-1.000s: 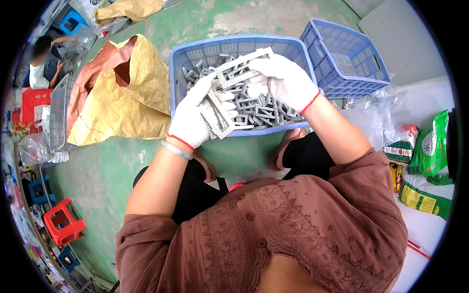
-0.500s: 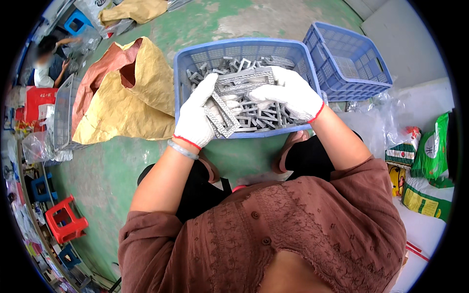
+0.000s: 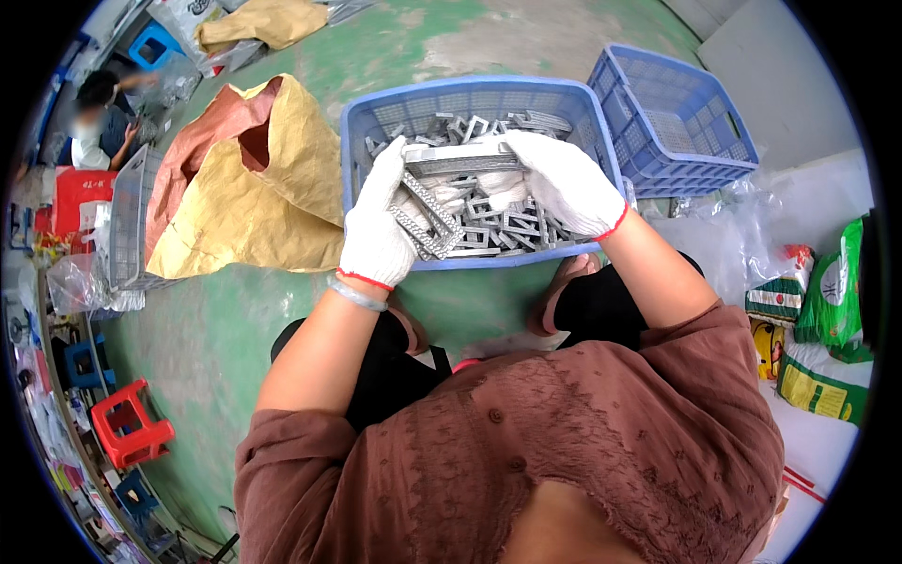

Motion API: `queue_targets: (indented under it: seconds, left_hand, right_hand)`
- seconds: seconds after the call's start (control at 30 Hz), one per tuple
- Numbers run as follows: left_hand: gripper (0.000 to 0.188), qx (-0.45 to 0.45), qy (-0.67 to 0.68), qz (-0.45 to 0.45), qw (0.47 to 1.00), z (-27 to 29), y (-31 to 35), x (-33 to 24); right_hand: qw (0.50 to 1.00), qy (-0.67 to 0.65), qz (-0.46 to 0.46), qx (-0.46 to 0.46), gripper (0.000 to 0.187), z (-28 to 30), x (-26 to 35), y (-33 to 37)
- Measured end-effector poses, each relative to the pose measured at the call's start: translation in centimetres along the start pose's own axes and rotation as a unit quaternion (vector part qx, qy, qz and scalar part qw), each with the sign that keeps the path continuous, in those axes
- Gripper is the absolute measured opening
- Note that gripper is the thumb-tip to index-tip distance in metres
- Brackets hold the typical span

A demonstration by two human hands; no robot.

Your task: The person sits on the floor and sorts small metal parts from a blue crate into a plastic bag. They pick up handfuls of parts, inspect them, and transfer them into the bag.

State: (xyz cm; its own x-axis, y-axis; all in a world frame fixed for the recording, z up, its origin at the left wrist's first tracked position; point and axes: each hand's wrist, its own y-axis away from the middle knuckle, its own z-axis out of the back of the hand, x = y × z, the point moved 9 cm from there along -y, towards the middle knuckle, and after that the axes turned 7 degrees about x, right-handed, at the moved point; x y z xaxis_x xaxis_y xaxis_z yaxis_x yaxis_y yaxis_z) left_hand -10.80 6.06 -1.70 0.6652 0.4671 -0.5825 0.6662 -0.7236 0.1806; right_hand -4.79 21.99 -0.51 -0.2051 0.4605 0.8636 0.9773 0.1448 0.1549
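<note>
Both my hands wear white knitted gloves with red cuffs, above a blue plastic basket [image 3: 470, 86] holding many grey metal rectangular frames [image 3: 484, 221]. Between them lies a flat stack of grey metal frames [image 3: 465, 160], edge toward me. Closed on the stack's right end is my right hand [image 3: 568, 183], its fingers partly hidden beneath. My left hand [image 3: 381, 221] is closed too, with its thumb by the stack's left end. Another open rectangular metal frame [image 3: 434, 211] hangs tilted against the left palm; how the fingers grip it is partly hidden.
Right of the basket stands another blue basket [image 3: 672, 122]. On the left, a yellow woven sack [image 3: 254, 207] leans by a grey crate [image 3: 127, 221]. A red stool [image 3: 132, 423] stands lower left. Another person [image 3: 99, 122] sits far left. Bags [image 3: 832, 291] lie at the right.
The stack between my hands has turned from slanted to nearly level, edge toward me. My right hand has closed over its right end. The tilted frame stays in my left hand.
</note>
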Motion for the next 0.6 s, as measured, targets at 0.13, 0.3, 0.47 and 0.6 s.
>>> queue_targets:
  seconds: [0.13, 0.3, 0.47, 0.6]
  left_hand:
    - [0.041, 0.002, 0.012, -0.010, 1.000, 0.6, -0.2, -0.2]
    - [0.040, -0.028, 0.017, -0.023, 0.999, 0.5, 0.1, -0.6]
    - [0.040, -0.029, 0.016, -0.024, 0.999, 0.7, 0.2, -0.6]
    - [0.041, -0.018, 0.017, -0.019, 1.000, 0.7, 0.2, -0.6]
  right_hand:
    - [0.999, 0.000, 0.024, 0.030, 0.049, -0.7, 0.3, 0.2]
    - [0.998, 0.001, 0.033, 0.053, 0.048, -0.8, 0.2, 0.2]
    - [0.999, 0.024, 0.031, 0.030, 0.045, -1.1, 0.5, 0.4]
    - [0.999, 0.015, 0.028, 0.017, 0.044, -1.3, 0.7, 0.5]
